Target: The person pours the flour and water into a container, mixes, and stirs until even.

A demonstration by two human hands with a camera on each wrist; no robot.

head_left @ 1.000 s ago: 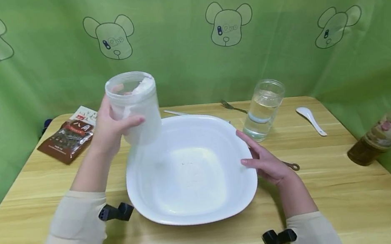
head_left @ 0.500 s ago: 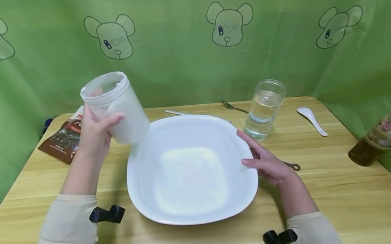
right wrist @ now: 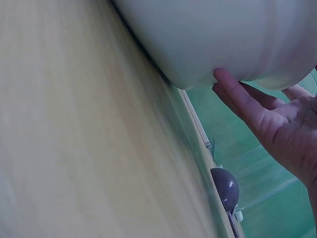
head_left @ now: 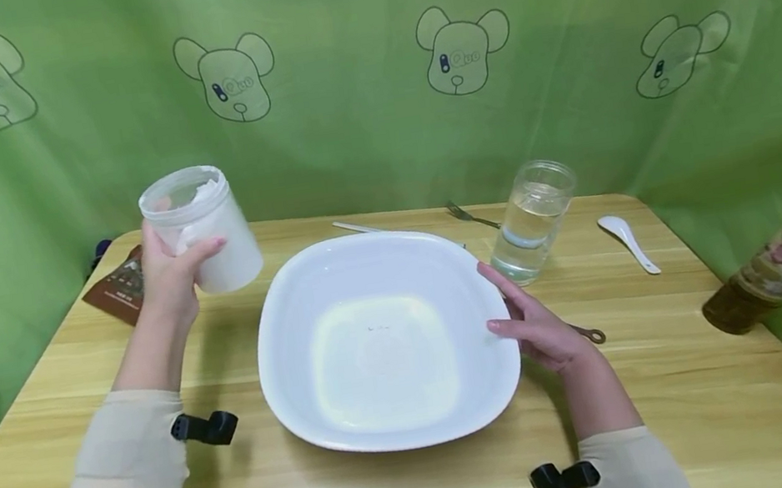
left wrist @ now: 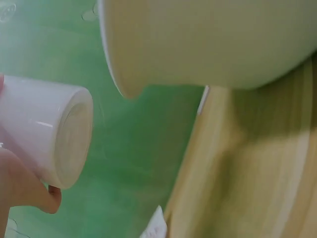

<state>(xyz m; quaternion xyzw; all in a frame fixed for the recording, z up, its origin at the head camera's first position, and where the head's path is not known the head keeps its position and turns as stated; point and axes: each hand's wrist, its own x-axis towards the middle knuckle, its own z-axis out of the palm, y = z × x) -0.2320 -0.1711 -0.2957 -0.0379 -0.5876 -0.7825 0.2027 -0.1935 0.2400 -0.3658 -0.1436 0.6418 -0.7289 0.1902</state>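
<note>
My left hand (head_left: pixel 171 278) holds a translucent plastic jar (head_left: pixel 223 248) in the air, left of a white basin (head_left: pixel 397 437). The jar has no lid on, leans slightly, and shows white contents near its mouth; its base (left wrist: pixel 74 139) faces the left wrist camera. Thumb and fingers wrap round its wall. At the basin's right side, my right hand (head_left: pixel 544 335) grips the rim, thumb over the edge and other fingers against the outer wall (right wrist: pixel 237 44). The basin stands on the wooden table, with a few small dark marks on its bottom.
Behind the jar lies a brown packet (head_left: pixel 114 295), partly hidden. A glass of clear liquid (head_left: pixel 533 221), a fork (head_left: pixel 470 215) and a white spoon (head_left: pixel 629 245) lie right of the basin. A bottle (head_left: pixel 781 266) of dark liquid stands far right. A dark round-bowled utensil (right wrist: pixel 225 190) is beyond my right hand.
My left hand has carried the jar leftward, away from above the basin's left rim, and it now covers more of the packet. My right hand and the basin have stayed in place.
</note>
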